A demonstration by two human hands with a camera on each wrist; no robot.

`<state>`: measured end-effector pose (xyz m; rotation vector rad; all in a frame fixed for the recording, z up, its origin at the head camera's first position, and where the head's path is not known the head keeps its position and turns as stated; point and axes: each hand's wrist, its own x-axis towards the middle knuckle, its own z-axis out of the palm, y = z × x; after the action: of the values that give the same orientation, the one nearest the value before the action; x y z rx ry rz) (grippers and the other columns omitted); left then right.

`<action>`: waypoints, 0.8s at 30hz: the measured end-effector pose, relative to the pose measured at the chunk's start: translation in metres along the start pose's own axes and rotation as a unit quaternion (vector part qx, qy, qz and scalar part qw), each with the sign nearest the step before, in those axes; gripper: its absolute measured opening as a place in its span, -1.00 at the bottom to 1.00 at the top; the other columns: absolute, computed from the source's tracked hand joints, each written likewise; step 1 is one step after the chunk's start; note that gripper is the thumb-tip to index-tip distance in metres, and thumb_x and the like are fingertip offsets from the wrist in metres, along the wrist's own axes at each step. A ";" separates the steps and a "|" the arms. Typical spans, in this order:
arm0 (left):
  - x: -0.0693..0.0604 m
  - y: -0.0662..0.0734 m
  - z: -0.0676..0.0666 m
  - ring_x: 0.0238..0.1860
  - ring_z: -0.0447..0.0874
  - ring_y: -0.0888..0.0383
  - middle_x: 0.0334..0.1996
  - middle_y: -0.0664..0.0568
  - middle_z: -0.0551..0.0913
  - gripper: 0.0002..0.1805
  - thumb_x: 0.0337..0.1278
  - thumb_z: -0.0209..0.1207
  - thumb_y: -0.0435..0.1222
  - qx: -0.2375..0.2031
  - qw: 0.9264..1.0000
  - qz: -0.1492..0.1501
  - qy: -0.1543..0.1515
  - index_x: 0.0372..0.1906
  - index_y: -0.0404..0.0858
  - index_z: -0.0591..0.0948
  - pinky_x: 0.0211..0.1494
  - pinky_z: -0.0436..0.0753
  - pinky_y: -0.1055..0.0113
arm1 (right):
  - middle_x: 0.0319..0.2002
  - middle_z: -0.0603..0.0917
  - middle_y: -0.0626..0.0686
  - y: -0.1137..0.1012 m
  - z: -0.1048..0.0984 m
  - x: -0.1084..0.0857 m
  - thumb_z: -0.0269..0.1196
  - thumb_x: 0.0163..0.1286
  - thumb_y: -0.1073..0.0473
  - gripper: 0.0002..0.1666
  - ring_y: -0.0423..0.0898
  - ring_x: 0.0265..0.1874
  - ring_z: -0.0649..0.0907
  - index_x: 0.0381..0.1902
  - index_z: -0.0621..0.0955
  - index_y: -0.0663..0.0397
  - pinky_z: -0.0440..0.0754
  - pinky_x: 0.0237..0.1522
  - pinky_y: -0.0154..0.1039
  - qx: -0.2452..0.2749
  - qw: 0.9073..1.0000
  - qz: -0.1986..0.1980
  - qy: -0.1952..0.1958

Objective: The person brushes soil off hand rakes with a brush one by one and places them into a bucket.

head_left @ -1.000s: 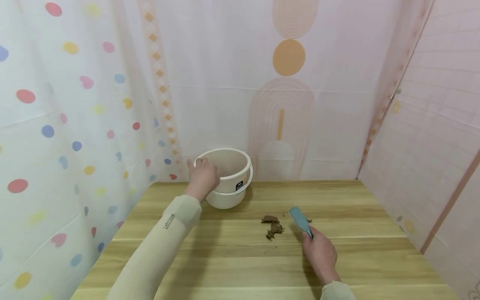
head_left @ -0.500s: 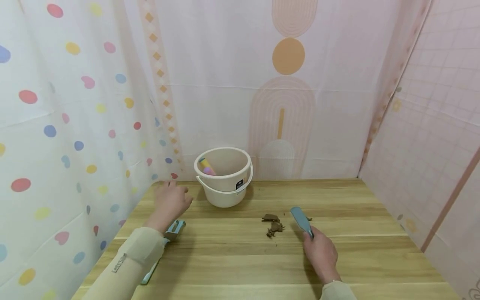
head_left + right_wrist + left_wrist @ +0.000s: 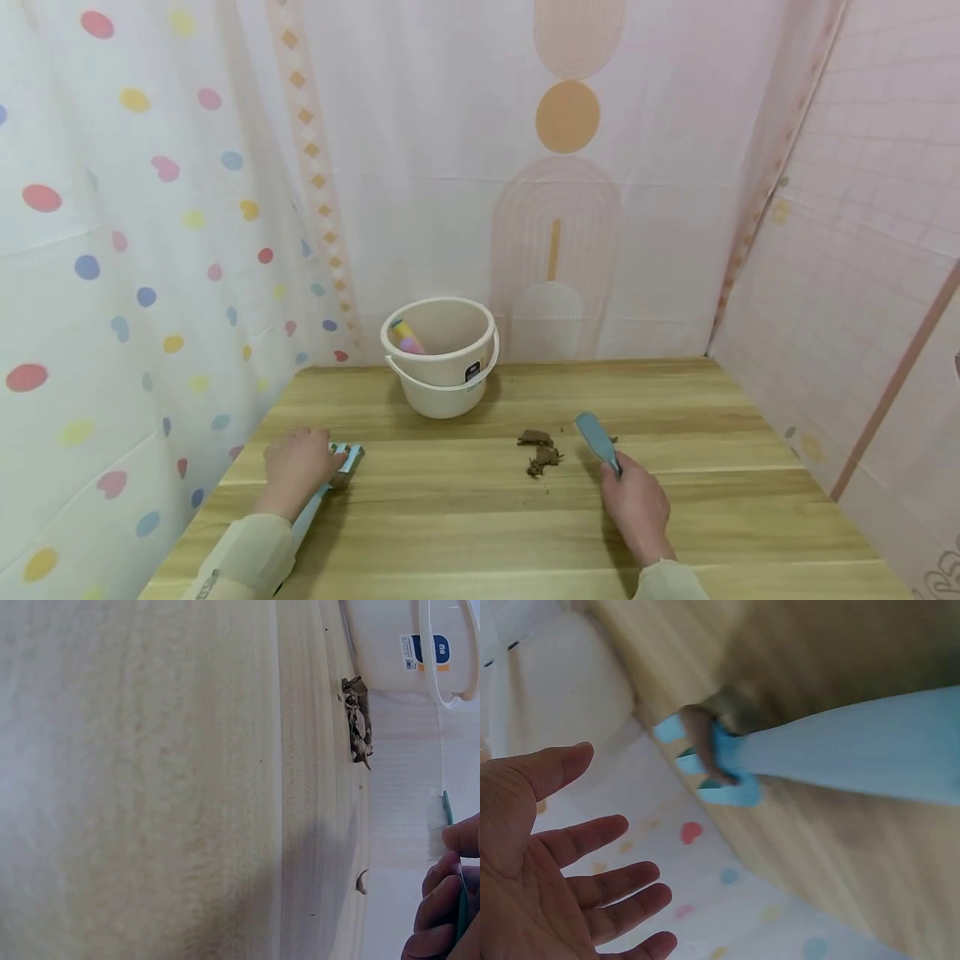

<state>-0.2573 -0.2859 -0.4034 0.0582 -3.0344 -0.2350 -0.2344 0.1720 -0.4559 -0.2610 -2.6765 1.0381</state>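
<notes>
My left hand (image 3: pixel 297 468) is over a light-blue pronged tool (image 3: pixel 308 518) at the table's left; in the left wrist view the fingers (image 3: pixel 615 889) are spread, apart from the tool (image 3: pixel 847 746), whose prongs carry a brown piece (image 3: pixel 703 742). My right hand (image 3: pixel 636 507) grips a small blue-handled brush, its blue end (image 3: pixel 596 435) pointing up and left; in the right wrist view pale bristles (image 3: pixel 437 832) show beyond the fingers (image 3: pixel 439 907). Brown crumpled scraps (image 3: pixel 547 455) lie left of the brush, also seen in the right wrist view (image 3: pixel 358 724).
A white bucket (image 3: pixel 442 396) with its handle down stands at the back of the wooden table (image 3: pixel 450 533), a yellow and pink object (image 3: pixel 407 337) inside it. Another small scrap (image 3: pixel 362 882) lies near the brush. Patterned curtains (image 3: pixel 420 208) hang behind and at both sides.
My left hand has left the bucket's rim and come down leftward to the light-blue tool, uncovering the coloured object in the bucket. My right hand has barely moved and still holds the brush.
</notes>
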 end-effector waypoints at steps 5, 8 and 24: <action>-0.011 -0.013 0.010 -0.21 0.55 -0.26 -0.30 -0.24 0.60 -0.44 0.13 0.29 0.10 -0.030 0.999 -0.026 -0.018 -0.27 -0.40 0.60 -0.14 0.41 -0.36 | -0.69 0.33 -0.05 0.001 0.000 0.000 0.14 0.45 0.10 -0.80 -0.10 -0.69 0.34 -0.37 0.56 0.04 0.21 -0.61 -0.19 0.000 1.000 -0.005 0.006; -0.017 -0.021 0.016 -0.26 0.55 -0.25 -0.35 -0.23 0.57 -0.35 0.12 0.25 0.19 -0.019 0.999 -0.029 -0.033 -0.32 -0.41 0.59 -0.18 0.44 -0.34 | -0.69 0.33 -0.05 0.001 -0.001 0.000 0.15 0.45 0.10 -0.82 -0.10 -0.68 0.34 -0.32 0.59 0.06 0.21 -0.61 -0.19 0.000 1.000 -0.006 0.008; -0.044 -0.030 0.031 -0.50 0.46 0.03 -0.57 0.01 0.48 -0.65 0.19 0.23 -0.06 -0.027 0.997 -0.032 -0.067 -0.52 -0.22 0.46 -0.29 0.50 -0.13 | -0.71 0.30 -0.06 0.000 0.000 -0.003 0.13 0.46 0.09 -0.72 -0.12 -0.71 0.31 -0.48 0.46 0.01 0.21 -0.62 -0.20 0.008 1.000 -0.002 0.002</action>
<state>-0.2155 -0.3088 -0.4432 0.1423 -3.1596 -0.3399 -0.2316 0.1707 -0.4564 -0.2550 -2.6631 1.0554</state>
